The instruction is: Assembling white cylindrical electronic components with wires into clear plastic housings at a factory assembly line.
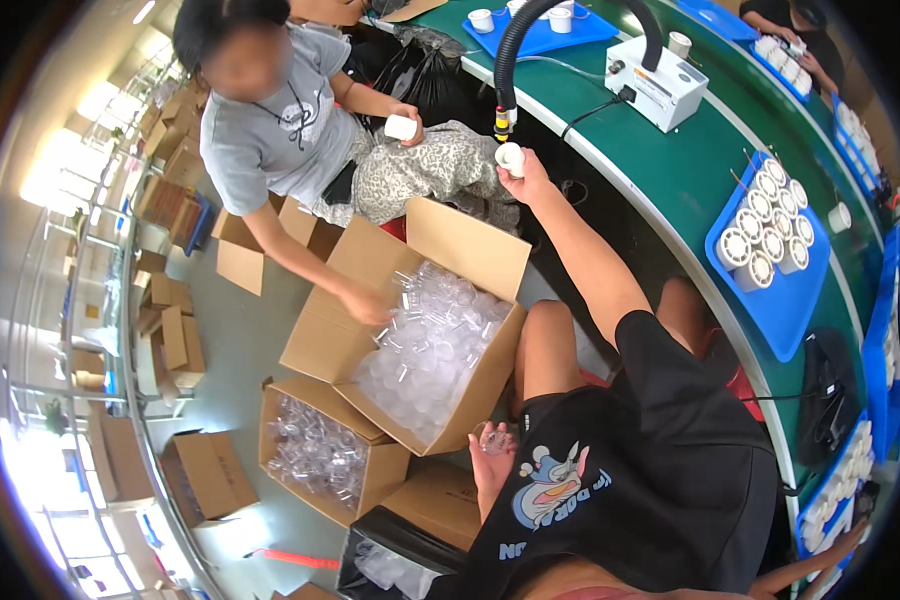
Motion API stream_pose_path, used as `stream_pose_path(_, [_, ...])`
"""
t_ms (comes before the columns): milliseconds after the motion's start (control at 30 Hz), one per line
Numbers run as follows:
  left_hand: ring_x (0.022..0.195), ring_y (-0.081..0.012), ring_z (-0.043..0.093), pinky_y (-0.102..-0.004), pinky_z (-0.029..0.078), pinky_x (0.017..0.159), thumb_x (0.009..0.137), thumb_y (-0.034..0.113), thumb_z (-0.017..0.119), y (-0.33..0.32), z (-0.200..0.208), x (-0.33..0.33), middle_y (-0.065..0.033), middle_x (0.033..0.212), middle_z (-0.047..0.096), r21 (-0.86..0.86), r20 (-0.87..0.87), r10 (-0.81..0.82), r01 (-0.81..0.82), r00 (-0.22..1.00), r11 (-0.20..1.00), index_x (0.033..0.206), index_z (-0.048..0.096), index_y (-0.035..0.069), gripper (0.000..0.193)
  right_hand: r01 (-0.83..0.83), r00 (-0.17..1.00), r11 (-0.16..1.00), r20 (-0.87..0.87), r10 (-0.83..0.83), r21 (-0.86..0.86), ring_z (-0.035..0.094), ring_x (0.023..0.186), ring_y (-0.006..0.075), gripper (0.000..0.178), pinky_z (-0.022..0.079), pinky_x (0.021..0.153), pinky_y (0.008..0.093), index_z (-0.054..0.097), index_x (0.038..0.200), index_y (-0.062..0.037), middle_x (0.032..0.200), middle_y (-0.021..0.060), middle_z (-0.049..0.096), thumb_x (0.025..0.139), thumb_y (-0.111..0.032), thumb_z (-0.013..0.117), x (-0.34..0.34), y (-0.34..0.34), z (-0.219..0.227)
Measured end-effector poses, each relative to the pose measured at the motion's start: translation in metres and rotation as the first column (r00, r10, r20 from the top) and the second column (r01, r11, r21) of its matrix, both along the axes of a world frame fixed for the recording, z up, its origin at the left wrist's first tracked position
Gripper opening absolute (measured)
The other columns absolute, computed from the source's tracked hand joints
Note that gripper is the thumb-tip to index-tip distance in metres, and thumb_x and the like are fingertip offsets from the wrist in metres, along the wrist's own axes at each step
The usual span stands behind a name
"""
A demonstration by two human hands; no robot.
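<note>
My right hand (530, 180) holds a white cup-shaped plastic part (510, 158) with its opening toward me. Just above it hangs the yellow-and-black tip (502, 124) of a black corrugated hose (507, 70); whether they touch I cannot tell. Low in front of my body, my left hand (490, 468) is palm up with its fingers around a small clear plastic piece (495, 441). Beside it stands an open cardboard box (470, 405) full of clear and frosted plastic pieces (425, 360).
A co-worker (270, 130) sits opposite, one hand in that box, the other holding a white cylinder (401, 127). A second box (315, 455) holds clear parts. On the curved green bench (590, 130) are a white machine (658, 82) and a blue tray (795, 320) of white parts.
</note>
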State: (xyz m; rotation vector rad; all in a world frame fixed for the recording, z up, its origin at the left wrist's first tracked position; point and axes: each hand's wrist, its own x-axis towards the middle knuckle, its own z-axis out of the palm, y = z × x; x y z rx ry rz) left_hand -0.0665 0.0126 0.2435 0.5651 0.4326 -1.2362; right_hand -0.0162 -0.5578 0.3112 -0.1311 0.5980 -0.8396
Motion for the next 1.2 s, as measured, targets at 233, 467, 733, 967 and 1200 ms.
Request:
stream_pose_path(233, [0.095, -0.0257, 0.059, -0.0403, 0.049, 0.087, 0.096, 0.037, 0.053, -0.033, 0.031, 0.02, -0.0111, 0.108, 0.061, 0.198, 0.281, -0.189, 0.136, 0.941, 0.971, 0.117, 0.054, 0.007, 0.036, 0.085, 0.99, 0.99, 0.123, -0.071, -0.11, 0.06, 0.089, 0.0259, 0.036, 0.051, 0.071, 0.0373, 0.057, 0.109, -0.0071, 0.102, 0.0113, 0.063, 0.095, -0.04, 0.054, -0.024, 0.024, 0.003])
stream_pose_path(467, [0.094, -0.0141, 0.056, -0.0277, 0.047, 0.082, 0.09, 0.027, 0.066, -0.248, 0.103, 0.067, -0.0053, 0.103, 0.061, 0.422, 0.89, -0.45, 0.241, 0.071, 0.874, 0.126, 0.05, -0.001, 0.048, -0.037, 0.996, 0.997, 0.086, 0.031, 0.068, 0.06, 0.086, 0.0164, 0.022, 0.047, 0.064, 0.0324, 0.059, 0.098, -0.0166, 0.093, 0.0016, 0.064, 0.091, -0.037, 0.064, -0.187, 0.154, -0.082])
stream_pose_path(733, [0.093, -0.031, 0.06, -0.0396, 0.048, 0.085, 0.073, 0.026, 0.081, -0.478, 0.12, 0.105, -0.019, 0.101, 0.06, 0.303, 0.784, -0.292, -0.073, -0.547, 0.95, 0.115, 0.048, -0.006, 0.063, 0.063, 0.996, 0.98, -0.077, -0.049, 0.19, 0.063, 0.085, 0.0193, 0.031, 0.052, 0.064, 0.0353, 0.059, 0.103, -0.0129, 0.096, 0.0049, 0.066, 0.095, -0.042, 0.055, -0.33, 0.318, -0.086])
stream_pose_path(967, [0.097, -0.0298, 0.062, -0.039, 0.049, 0.084, 0.071, 0.027, 0.083, -0.513, 0.102, 0.107, -0.0184, 0.108, 0.062, 0.146, 0.799, -0.22, -0.174, -0.56, 0.974, 0.12, 0.049, -0.003, 0.066, 0.144, 0.977, 0.967, -0.182, -0.107, 0.208, 0.062, 0.084, 0.0213, 0.031, 0.052, 0.066, 0.0375, 0.057, 0.105, -0.0117, 0.096, 0.0068, 0.065, 0.095, -0.041, 0.055, -0.345, 0.322, -0.097])
stream_pose_path(1200, [0.098, -0.0224, 0.062, -0.034, 0.049, 0.082, 0.075, 0.03, 0.081, -0.517, 0.095, 0.081, -0.0171, 0.11, 0.063, 0.234, 0.926, -0.192, 0.095, -0.325, 0.968, 0.116, 0.05, -0.006, 0.063, 0.132, 0.976, 0.965, -0.203, -0.086, 0.226, 0.061, 0.086, 0.0238, 0.031, 0.051, 0.066, 0.0384, 0.056, 0.107, -0.0126, 0.098, 0.0079, 0.064, 0.095, -0.041, 0.056, -0.352, 0.319, -0.108])
